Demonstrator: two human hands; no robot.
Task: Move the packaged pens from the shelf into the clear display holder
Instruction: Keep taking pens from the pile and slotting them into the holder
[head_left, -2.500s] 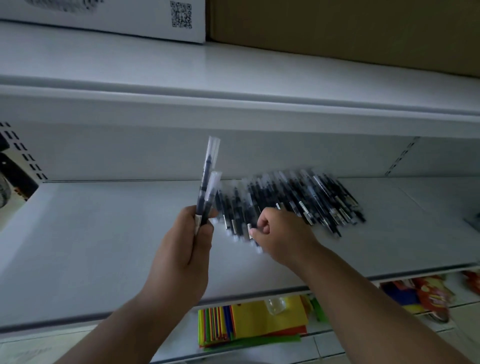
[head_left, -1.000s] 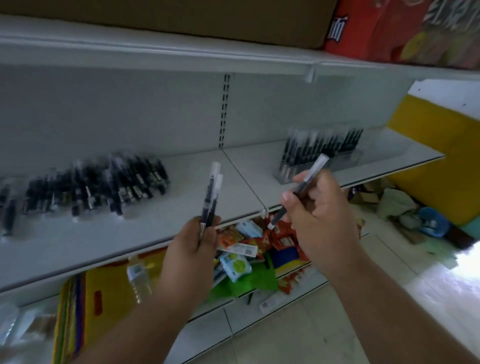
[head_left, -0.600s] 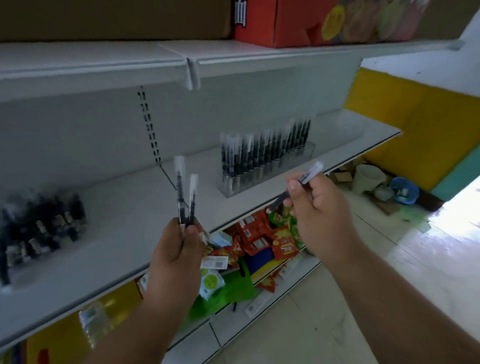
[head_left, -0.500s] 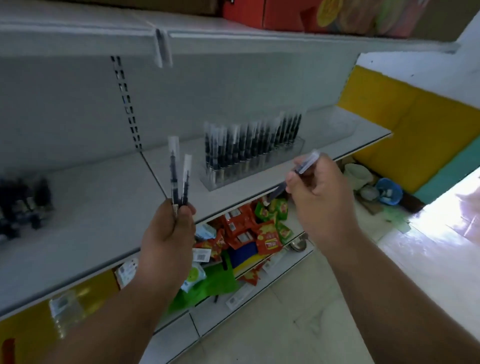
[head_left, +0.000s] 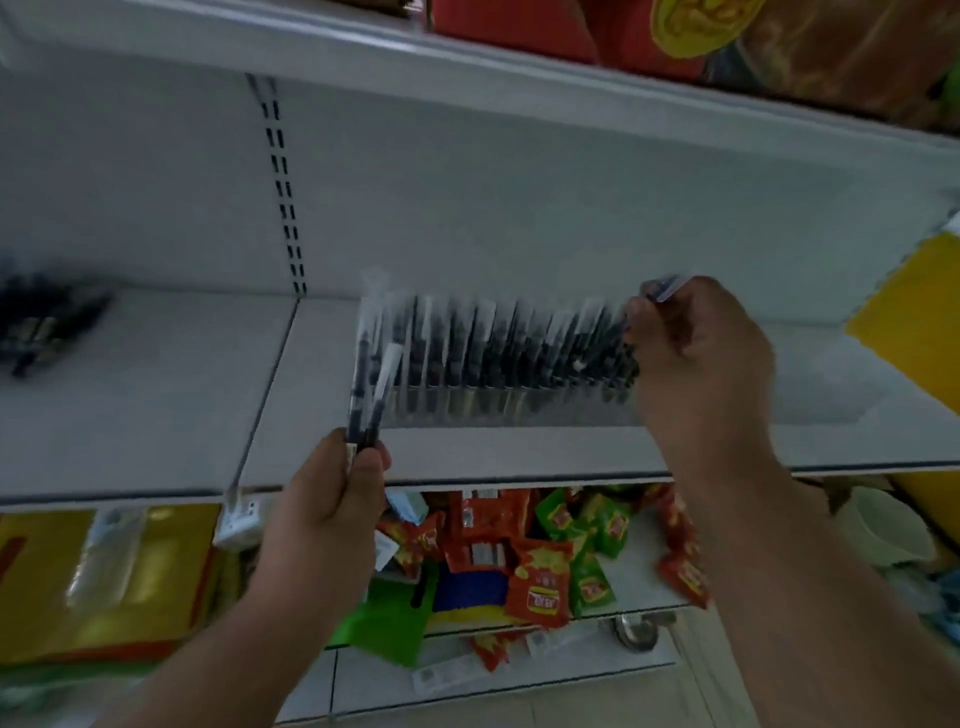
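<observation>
A white metal shop shelf (head_left: 156, 395) runs across the scene, with a long clear plastic display holder (head_left: 519, 410) standing on it, filled with upright black packaged pens (head_left: 493, 348). The left hand (head_left: 332, 499) grips two black pens in clear sleeves (head_left: 371, 389), upright, just near the holder's left end. The right hand (head_left: 701, 358) pinches one sleeved pen (head_left: 667, 287) at the holder's right end. A blurred loose pile of pens (head_left: 47, 322) lies far left on the shelf. Red and green snack packets (head_left: 545, 551) fill the shelf below
</observation>
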